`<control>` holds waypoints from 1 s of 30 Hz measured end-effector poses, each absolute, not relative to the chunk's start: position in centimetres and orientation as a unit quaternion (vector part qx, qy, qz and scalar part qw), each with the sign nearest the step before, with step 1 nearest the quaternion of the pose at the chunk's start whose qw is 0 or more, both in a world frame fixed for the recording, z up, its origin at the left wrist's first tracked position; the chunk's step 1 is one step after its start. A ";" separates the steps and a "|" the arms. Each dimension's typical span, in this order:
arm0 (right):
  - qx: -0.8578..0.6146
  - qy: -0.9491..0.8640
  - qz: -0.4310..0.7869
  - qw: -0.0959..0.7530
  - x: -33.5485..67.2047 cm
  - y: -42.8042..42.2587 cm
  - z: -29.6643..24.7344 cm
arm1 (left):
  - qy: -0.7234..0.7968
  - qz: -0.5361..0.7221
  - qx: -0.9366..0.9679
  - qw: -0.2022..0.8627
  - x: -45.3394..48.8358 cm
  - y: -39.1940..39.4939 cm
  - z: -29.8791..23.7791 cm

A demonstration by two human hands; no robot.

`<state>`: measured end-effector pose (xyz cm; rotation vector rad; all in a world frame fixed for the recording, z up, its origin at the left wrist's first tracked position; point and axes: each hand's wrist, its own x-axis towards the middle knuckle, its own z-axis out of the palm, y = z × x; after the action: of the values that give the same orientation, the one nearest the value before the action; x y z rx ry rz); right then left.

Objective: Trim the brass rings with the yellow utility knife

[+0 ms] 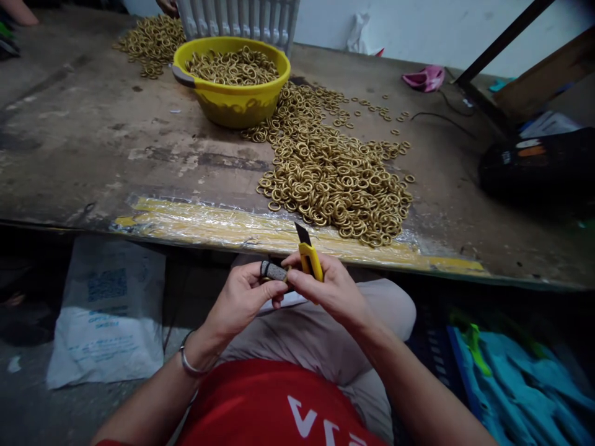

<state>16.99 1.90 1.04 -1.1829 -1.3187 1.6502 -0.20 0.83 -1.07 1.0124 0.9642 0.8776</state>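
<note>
My right hand [328, 282] is closed around a yellow box cutter [311, 261], its dark blade pointing up and away from me. Against it, above my lap, my left hand [244, 294] is closed in a pinch. A grey wrap [273, 271] with a black band covers one of its fingers. Between the fingertips of both hands a bit of what looks like a gold-coloured ring shows, mostly hidden. Just beyond my hands, a large heap of gold-coloured rings [334, 179] spreads over the worktable [83, 148].
A yellow basin [232, 99] full of rings stands at the back, before a grey ribbed crate [239, 18]. Another ring pile [155, 40] lies left of it. Clear tape over yellow strips [223, 226] lines the table edge. A white sack [109, 310] stands below left; blue-green pieces [520, 378] lie lower right.
</note>
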 end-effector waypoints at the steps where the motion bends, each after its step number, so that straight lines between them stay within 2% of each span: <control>1: -0.450 -0.499 0.651 0.354 17.0 2.0 1.1 | 0.424 0.393 0.448 0.682 -0.1 0.8 -1.1; 6: -0.431 -0.433 0.707 0.357 16.8 2.1 1.0 | 0.423 0.402 0.434 0.687 0.1 0.5 -0.9; 16: -0.434 -0.445 0.695 0.361 16.9 2.0 0.4 | 0.401 0.418 0.414 0.702 0.1 0.2 -1.8; 18: -0.455 -0.500 0.636 0.373 17.0 1.8 0.5 | 0.395 0.438 0.398 0.703 0.2 0.1 -2.0; 20: -0.490 -0.595 0.519 0.369 17.3 1.3 0.7 | 0.396 0.458 0.386 0.696 0.3 0.2 -2.1; 23: -0.514 -0.724 0.345 0.306 17.8 0.4 0.7 | 0.414 0.470 0.378 0.682 0.3 0.2 -2.1; 26: -0.514 -0.786 0.257 0.230 18.1 -0.3 0.4 | 0.428 0.471 0.378 0.672 0.2 0.3 -2.2; 30: -0.528 -0.809 0.185 0.179 18.1 -0.3 0.2 | 0.443 0.475 0.395 0.650 0.1 0.3 -2.5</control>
<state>18.12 -0.26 0.19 -1.4927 -2.2881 0.5233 0.14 0.27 -2.52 0.8979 1.0061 1.0788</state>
